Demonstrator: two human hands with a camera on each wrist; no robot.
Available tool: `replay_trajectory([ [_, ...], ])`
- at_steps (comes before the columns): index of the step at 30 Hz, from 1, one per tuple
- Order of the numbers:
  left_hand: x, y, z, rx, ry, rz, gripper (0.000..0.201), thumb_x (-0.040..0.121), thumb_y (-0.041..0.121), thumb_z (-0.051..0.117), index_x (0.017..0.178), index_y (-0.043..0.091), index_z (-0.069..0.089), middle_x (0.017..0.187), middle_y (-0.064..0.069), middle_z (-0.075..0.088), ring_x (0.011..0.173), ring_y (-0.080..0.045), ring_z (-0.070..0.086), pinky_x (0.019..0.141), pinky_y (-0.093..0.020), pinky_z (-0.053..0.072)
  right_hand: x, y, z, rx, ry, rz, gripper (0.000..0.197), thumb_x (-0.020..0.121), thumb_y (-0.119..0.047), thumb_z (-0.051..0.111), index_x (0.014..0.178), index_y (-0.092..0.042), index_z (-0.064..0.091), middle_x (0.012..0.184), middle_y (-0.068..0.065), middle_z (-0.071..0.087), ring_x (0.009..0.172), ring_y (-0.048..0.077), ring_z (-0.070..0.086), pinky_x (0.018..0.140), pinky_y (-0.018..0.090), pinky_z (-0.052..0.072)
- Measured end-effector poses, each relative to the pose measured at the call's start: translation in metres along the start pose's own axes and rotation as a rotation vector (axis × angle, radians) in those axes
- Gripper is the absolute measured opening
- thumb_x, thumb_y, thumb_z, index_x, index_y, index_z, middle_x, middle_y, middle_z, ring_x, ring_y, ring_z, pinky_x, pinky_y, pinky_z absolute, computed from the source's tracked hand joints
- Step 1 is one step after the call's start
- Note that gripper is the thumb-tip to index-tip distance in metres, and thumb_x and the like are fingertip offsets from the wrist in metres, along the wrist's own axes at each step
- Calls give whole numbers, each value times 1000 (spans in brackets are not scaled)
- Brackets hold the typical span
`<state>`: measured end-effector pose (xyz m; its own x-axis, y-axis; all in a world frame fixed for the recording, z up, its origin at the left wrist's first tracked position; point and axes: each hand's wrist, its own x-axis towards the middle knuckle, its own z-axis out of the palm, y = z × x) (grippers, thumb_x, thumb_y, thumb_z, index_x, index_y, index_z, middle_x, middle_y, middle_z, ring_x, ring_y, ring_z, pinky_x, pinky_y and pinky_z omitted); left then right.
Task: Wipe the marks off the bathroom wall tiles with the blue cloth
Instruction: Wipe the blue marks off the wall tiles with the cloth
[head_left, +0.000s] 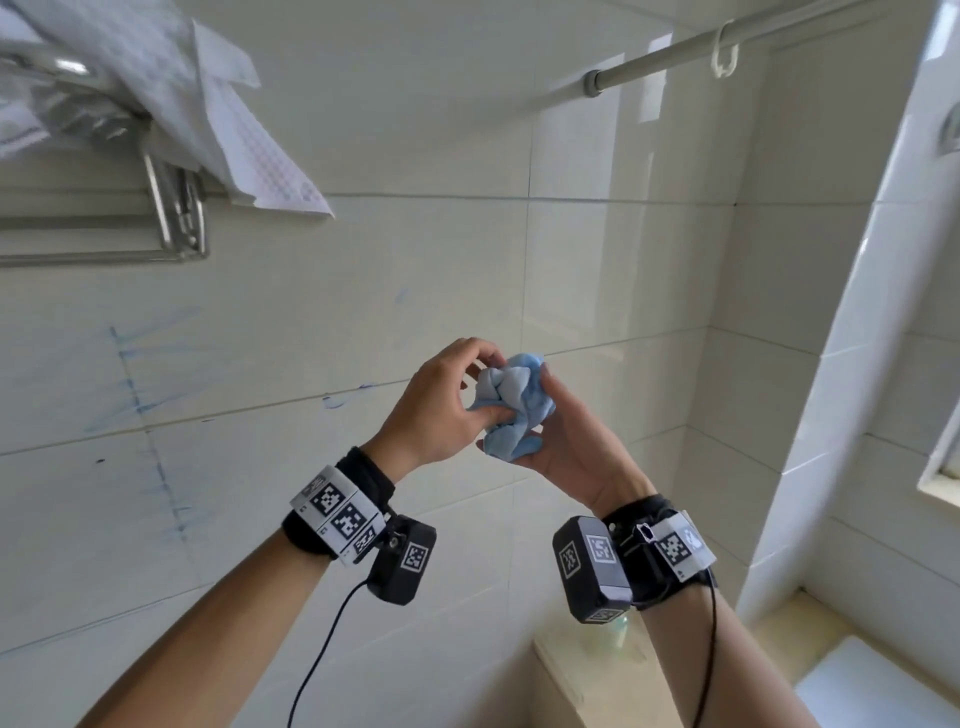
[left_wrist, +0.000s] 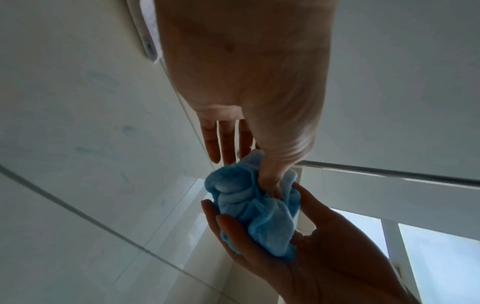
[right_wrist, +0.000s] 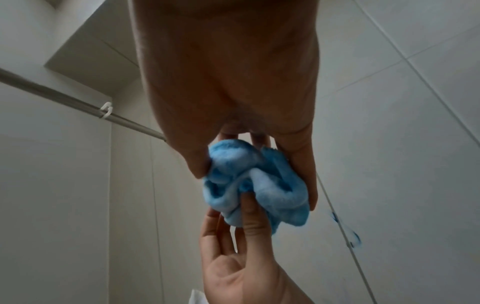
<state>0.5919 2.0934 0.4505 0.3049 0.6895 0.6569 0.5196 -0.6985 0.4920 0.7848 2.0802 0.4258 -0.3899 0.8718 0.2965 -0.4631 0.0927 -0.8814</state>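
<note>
The blue cloth (head_left: 511, 405) is crumpled into a ball in front of the white wall tiles (head_left: 597, 270), away from them. My left hand (head_left: 467, 384) pinches it from the left, thumb below and fingers curled over the top. My right hand (head_left: 558, 421) cradles it from the right, with its thumb up beside it. In the left wrist view my left thumb digs into the cloth (left_wrist: 262, 222). The right wrist view shows the cloth (right_wrist: 280, 197) between my right thumb and fingers. Faint blue scribbles (head_left: 130, 374) and a short blue streak (head_left: 343, 400) mark the tiles to the left.
A metal towel rack (head_left: 171, 218) with a white patterned towel (head_left: 249, 130) hangs at the upper left. A curtain rod (head_left: 675, 52) with a white hook (head_left: 724, 52) runs across the top right. A window sill (head_left: 940, 483) is at the right, a ledge (head_left: 571, 660) below my right wrist.
</note>
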Motion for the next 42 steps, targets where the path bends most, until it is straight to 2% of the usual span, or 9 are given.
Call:
replay_trajectory([
  [5,45,-20,32,122,23,38,40,83,20,87,111,29,60,112,18,61,100,-11,62,86,-40,56,44,-3,-56,90,32,18,41,107,-21,58,144,-7,50,143,34,53,126,49,57,103,60,45],
  [9,62,-35,39,168,15,22,34,87,27,86,112,28,63,112,17,63,101,-11,64,88,-39,57,72,3,-72,127,12,52,40,108,-24,55,144,-7,51,140,28,58,118,41,64,104,58,48],
  [15,90,-64,24,251,-48,-1,40,88,32,84,122,29,66,120,19,63,105,-8,64,90,-38,58,120,9,-81,118,53,50,37,104,-21,61,137,-6,57,130,26,64,105,41,66,85,48,57],
  [21,127,-87,9,331,54,16,40,91,28,80,128,24,66,126,12,64,106,-10,63,90,-35,57,172,2,-87,27,265,-170,38,95,-16,72,132,-15,65,127,20,69,115,47,67,82,53,55],
  [25,153,-93,12,409,163,14,38,91,22,77,127,20,67,127,7,65,112,-15,64,93,-33,53,194,-20,-115,-133,478,-334,37,90,-23,78,126,-19,67,120,12,73,105,37,73,83,55,60],
  [27,166,-93,21,430,192,16,37,90,19,76,126,18,67,127,5,65,114,-18,64,93,-35,54,203,-34,-133,-219,568,-402,35,89,-24,80,121,-22,68,117,7,74,100,30,76,78,50,63],
  [30,187,-89,40,454,184,35,37,90,18,76,126,16,67,127,3,66,116,-20,64,92,-35,54,218,-57,-165,-251,679,-493,33,89,-18,78,120,-20,67,108,1,75,94,24,77,73,39,62],
  [34,219,-81,75,561,129,67,41,91,20,75,131,15,66,130,1,67,120,-24,62,95,-37,51,240,-91,-214,-272,796,-570,37,88,-19,78,122,-21,66,112,1,73,92,17,76,74,33,60],
  [42,286,-90,157,884,23,122,58,92,24,71,147,10,57,152,-9,56,143,-27,48,121,-38,32,292,-168,-310,-368,857,-681,37,89,-21,78,124,-21,66,108,-1,73,83,7,74,68,23,59],
])
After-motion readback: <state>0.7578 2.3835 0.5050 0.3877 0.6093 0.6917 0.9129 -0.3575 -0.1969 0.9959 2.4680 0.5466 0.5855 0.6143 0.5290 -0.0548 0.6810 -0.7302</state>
